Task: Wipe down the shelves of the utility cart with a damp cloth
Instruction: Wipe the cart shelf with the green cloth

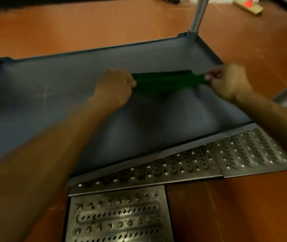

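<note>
Seen from the head camera, the green cloth point(167, 82) is stretched taut over the cart shelf point(52, 105), towards the shelf's far right corner. The left hand point(116, 87) grips one end with curled fingers and the right hand point(230, 81) pinches the other, probably to refold it into a flat wiping face.

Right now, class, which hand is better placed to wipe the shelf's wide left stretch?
Probably the left. The left hand grips the green cloth over the middle of the shelf, beside that stretch; the right hand pinches the other end near its right rim.
</note>
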The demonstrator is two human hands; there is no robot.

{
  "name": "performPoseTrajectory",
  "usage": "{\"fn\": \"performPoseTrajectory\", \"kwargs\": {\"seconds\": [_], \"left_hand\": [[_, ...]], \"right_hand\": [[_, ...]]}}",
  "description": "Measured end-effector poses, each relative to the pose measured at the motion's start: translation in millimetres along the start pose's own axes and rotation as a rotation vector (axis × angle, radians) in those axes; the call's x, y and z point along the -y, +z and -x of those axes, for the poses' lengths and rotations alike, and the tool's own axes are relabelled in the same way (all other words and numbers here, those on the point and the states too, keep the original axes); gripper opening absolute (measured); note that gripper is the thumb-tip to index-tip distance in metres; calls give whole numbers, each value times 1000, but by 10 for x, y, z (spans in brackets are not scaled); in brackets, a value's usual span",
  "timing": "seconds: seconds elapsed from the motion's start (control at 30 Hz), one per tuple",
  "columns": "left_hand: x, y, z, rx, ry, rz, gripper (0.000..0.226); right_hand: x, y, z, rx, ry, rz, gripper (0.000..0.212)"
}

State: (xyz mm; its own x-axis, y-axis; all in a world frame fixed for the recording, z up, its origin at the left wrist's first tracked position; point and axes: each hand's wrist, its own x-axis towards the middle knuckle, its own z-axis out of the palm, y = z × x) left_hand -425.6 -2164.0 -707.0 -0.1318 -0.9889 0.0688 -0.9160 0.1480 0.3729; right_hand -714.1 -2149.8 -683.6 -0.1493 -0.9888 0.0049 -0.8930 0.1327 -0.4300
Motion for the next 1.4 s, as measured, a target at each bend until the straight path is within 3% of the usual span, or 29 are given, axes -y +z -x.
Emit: {"fn": "performPoseTrajectory", "kwargs": {"seconds": [0.1,0.23,1.4], "left_hand": [[-26,401,239,122,29,-84,29],[76,510,263,31,-30,-21,27],[523,214,777,184,123,2,26]], "right_hand": [[-233,381,178,170,59,57,28],[-343,509,149,117,58,16,27],[-15,547,963,169,78,29,21]]}}
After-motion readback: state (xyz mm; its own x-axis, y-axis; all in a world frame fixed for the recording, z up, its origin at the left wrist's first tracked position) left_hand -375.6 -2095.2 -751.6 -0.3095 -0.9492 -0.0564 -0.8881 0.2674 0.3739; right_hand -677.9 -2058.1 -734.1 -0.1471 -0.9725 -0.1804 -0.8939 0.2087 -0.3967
